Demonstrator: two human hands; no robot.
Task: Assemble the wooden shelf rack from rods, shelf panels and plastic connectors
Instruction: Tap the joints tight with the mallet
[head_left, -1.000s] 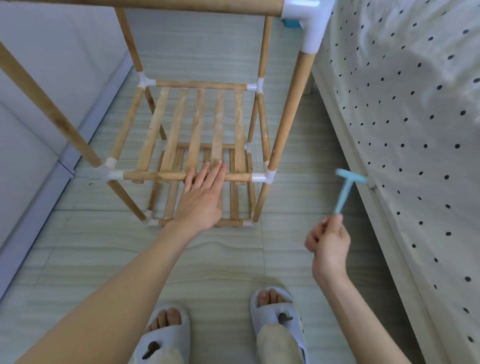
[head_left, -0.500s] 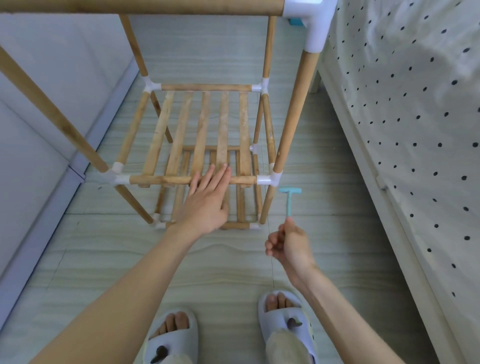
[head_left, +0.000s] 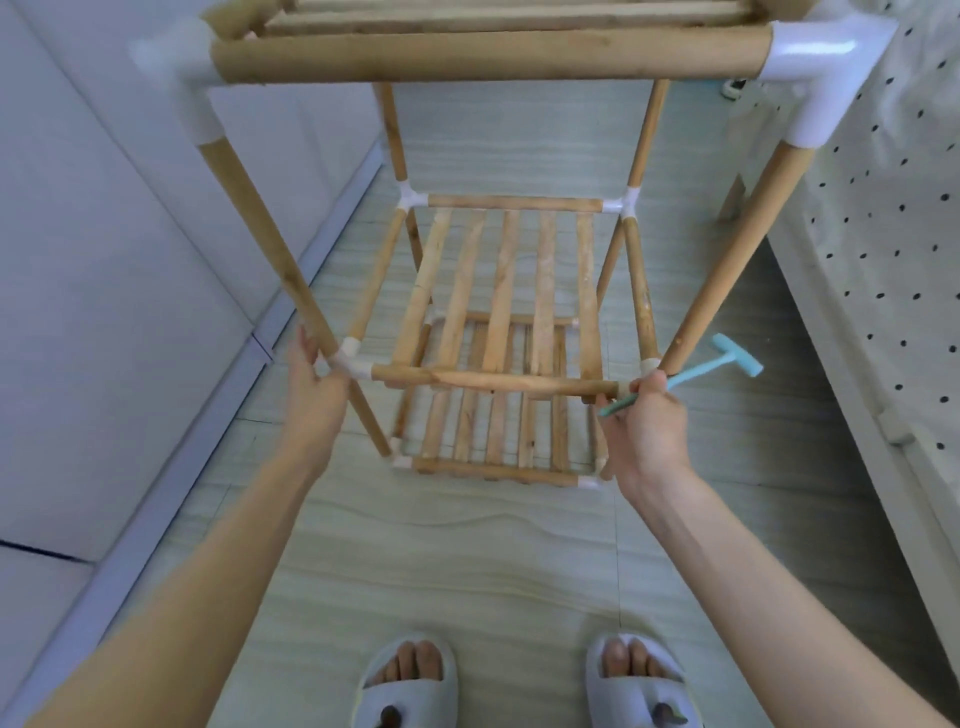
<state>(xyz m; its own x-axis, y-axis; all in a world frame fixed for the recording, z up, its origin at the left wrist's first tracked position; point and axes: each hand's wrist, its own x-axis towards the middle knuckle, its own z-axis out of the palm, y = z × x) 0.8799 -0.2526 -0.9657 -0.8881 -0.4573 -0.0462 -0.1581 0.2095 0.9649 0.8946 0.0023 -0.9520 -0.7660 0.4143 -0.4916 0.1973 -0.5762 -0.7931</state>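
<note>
At about 9 o'clock the left hand (head_left: 314, 382) grips the front-left connector (head_left: 352, 362) of the middle tier, fingers wrapped round the joint where the left post (head_left: 270, 249) enters it, probably to steady or shift the frame. The rack (head_left: 498, 291) stands upright on the floor (head_left: 467, 545) at 12 o'clock, between a pale wall at 9 and a spotted bed cover (head_left: 883, 234) at 3. Its long axis runs vertically, posts rising toward the camera, while the slats (head_left: 501, 291) point from 6 to 12. The front rod (head_left: 493, 381) lies across from 9 to 3 between the hands. At about 3 o'clock the right hand (head_left: 647, 426) clasps the front-right joint and, in the same grip, a small blue hammer (head_left: 717, 366), head pointing out toward 2, apparently kept ready for tapping joints.
</note>
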